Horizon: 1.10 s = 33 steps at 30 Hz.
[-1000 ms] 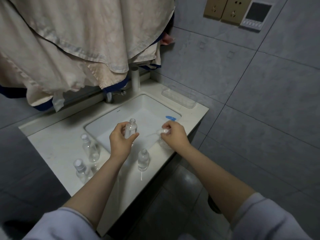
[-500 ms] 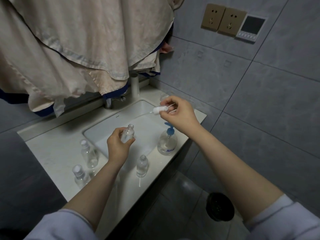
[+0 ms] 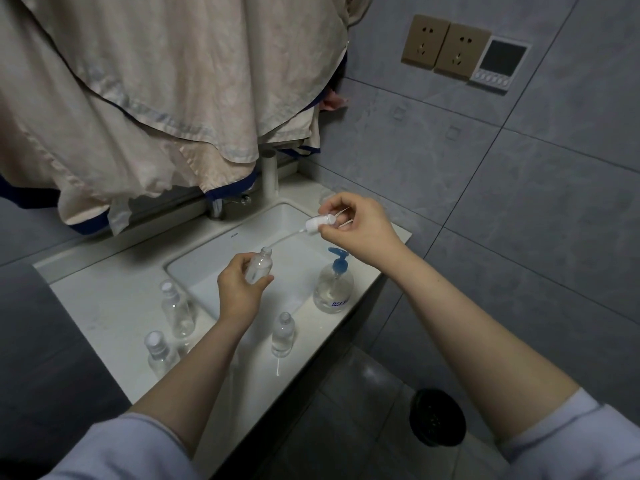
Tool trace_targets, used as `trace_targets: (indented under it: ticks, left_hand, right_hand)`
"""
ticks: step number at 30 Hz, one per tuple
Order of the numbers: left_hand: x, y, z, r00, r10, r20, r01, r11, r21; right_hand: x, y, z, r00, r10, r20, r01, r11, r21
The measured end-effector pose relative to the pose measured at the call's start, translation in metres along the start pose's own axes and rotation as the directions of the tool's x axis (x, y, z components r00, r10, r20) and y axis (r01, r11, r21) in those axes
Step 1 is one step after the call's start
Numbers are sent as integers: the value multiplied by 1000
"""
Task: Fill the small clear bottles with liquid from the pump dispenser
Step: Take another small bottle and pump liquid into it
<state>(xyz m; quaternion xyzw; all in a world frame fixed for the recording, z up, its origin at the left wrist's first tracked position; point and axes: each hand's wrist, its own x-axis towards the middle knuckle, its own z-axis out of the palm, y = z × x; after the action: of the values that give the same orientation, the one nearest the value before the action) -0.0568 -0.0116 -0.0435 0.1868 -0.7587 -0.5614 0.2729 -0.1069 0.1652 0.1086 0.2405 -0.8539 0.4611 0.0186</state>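
Since half a second ago little has shifted: my right hand [image 3: 356, 230] is a touch higher with the white spray cap [image 3: 320, 223], its thin dip tube trailing toward eight o'clock over the sink [image 3: 221, 258], while a full second back that hand was down at the counter [image 3: 104, 306] edge. My left hand [image 3: 239, 289] has its fingers curled round the open small bottle [image 3: 260, 266], neck uncovered and tilted slightly toward one o'clock. The right hand's thumb and fingertips pinch the cap; the other fingers are loosely curled.

At three o'clock from the held bottle stands the pump dispenser [image 3: 333, 285], blue head up, on the counter's right edge. One uncapped bottle [image 3: 283, 334] waits at six o'clock from my left hand; two capped bottles [image 3: 176, 310] sit at eight o'clock.

I judge the step to be getting this bottle ready for filling. To do it well I would park the cap somewhere clean, bring the neck right under the blue spout, hold the bottle upright, and press slowly so nothing runs down the outside.
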Motion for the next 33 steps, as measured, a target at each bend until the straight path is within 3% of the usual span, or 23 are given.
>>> trace_targets:
  ticks: [11, 20, 25, 29, 33]
  left_hand:
    - [-4, 31, 11, 967, 184, 176, -186, 982, -5]
    - [-3, 44, 16, 963, 182, 197, -186, 983, 0]
    - [-6, 44, 20, 960, 179, 213, -186, 982, 13]
    - [-3, 48, 21, 957, 178, 229, -185, 983, 10]
    - [-4, 50, 23, 948, 189, 257, -201, 979, 18]
  right_hand:
    - [24, 3, 14, 982, -45, 183, 75, 985, -157]
    - [33, 8, 13, 958, -58, 279, 136, 953, -270]
    - [36, 12, 15, 962, -5, 272, 158, 823, -546]
    - [32, 12, 10, 914, -24, 405, 175, 924, -339]
    - [34, 11, 13, 931, 26, 365, 191, 817, -544]
